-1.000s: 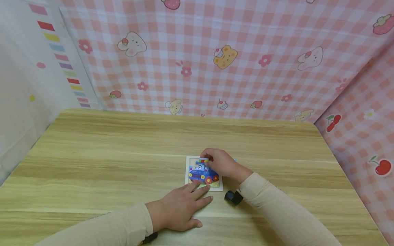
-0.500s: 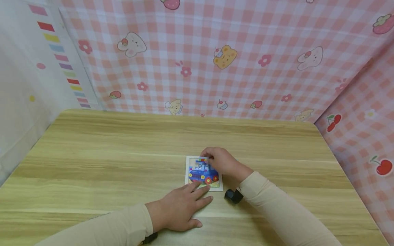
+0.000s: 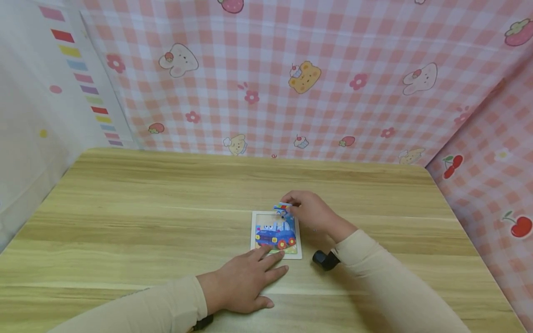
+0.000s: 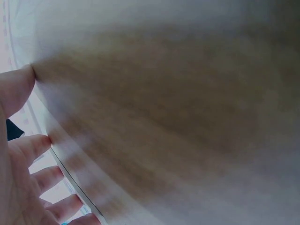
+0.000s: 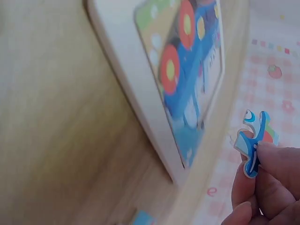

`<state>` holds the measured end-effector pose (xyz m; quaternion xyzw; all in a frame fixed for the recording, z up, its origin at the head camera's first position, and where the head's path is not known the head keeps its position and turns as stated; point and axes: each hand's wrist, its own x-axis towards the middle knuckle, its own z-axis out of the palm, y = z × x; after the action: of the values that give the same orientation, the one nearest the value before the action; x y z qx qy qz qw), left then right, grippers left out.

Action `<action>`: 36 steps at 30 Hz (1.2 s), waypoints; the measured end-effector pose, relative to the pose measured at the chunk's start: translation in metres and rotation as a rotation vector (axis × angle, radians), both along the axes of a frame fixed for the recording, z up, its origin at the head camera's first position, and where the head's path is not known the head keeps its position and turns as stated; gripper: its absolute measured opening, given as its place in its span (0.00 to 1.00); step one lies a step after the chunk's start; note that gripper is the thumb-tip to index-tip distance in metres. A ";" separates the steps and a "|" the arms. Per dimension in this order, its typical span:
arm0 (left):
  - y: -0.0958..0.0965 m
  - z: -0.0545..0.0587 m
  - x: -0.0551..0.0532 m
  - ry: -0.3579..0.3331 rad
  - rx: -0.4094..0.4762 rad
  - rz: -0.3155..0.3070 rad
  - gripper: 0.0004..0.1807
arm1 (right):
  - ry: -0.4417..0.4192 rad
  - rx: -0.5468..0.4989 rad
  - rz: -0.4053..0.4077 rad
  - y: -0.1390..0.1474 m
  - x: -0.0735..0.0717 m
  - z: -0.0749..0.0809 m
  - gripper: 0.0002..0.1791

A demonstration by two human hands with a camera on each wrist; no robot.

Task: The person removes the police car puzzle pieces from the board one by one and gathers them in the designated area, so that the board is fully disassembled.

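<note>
A square jigsaw puzzle board [image 3: 253,233] with a white frame and a blue cartoon car picture lies flat on the table. My left hand [image 3: 243,282] rests at its near edge with spread fingers, the fingertips on the frame and picture. Between thumb and fingers my right hand [image 3: 314,213] pinches a puzzle piece [image 5: 253,143], blue and white with a drawn eye and a bit of red and green. It is held up off the board, over its far right corner. A pale gap shows in the upper part of the picture.
Another light blue piece [image 5: 142,218] lies on the wooden table [image 3: 166,194] just right of the board, mostly hidden by the right hand in the head view. A pink checked cloth [image 3: 266,115] hangs behind the table. Black wrist cameras [image 3: 326,260] sit under both wrists.
My right hand has lifted the puzzle piece out of the picture and moved slightly away and to the right, leaving a gap in the board. The left hand has stayed still.
</note>
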<state>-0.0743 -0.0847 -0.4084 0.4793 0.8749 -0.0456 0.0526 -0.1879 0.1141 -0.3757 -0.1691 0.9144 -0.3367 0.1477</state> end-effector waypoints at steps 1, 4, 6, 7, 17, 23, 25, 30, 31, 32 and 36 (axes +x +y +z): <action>0.000 0.000 0.000 -0.004 0.001 0.001 0.37 | 0.006 0.001 -0.001 0.002 -0.001 0.001 0.09; 0.000 0.000 0.000 -0.010 0.004 0.004 0.37 | 0.033 0.004 0.009 0.009 -0.002 0.003 0.09; -0.001 0.000 0.000 -0.013 0.005 0.006 0.37 | 0.048 0.004 0.014 0.014 -0.004 0.004 0.09; -0.001 0.000 0.000 -0.013 0.005 0.007 0.37 | 0.051 0.006 0.014 0.016 -0.004 0.004 0.09; -0.001 0.001 0.001 -0.014 0.014 0.005 0.37 | 0.053 -0.020 -0.017 0.039 -0.010 0.005 0.09; -0.001 0.001 0.001 -0.022 0.015 0.011 0.36 | 0.059 -0.015 -0.068 0.052 -0.013 0.004 0.10; -0.001 0.001 0.001 -0.020 0.016 0.011 0.37 | 0.057 -0.021 -0.075 0.057 -0.015 0.004 0.10; -0.001 0.000 0.001 -0.013 0.017 0.008 0.37 | 0.069 -0.029 -0.076 0.068 -0.016 0.004 0.10; -0.001 0.000 0.001 -0.012 0.018 0.008 0.37 | 0.080 -0.029 -0.073 0.070 -0.016 0.004 0.10; -0.001 0.000 0.001 -0.012 0.018 0.008 0.37 | 0.079 -0.032 -0.073 0.072 -0.016 0.004 0.10; -0.001 -0.001 0.001 -0.008 0.024 0.005 0.36 | 0.067 -0.036 -0.066 0.081 -0.015 0.002 0.10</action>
<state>-0.0730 -0.0855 -0.4095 0.4780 0.8763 -0.0331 0.0504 -0.2030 0.1953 -0.3737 -0.1525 0.9178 -0.3518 0.1028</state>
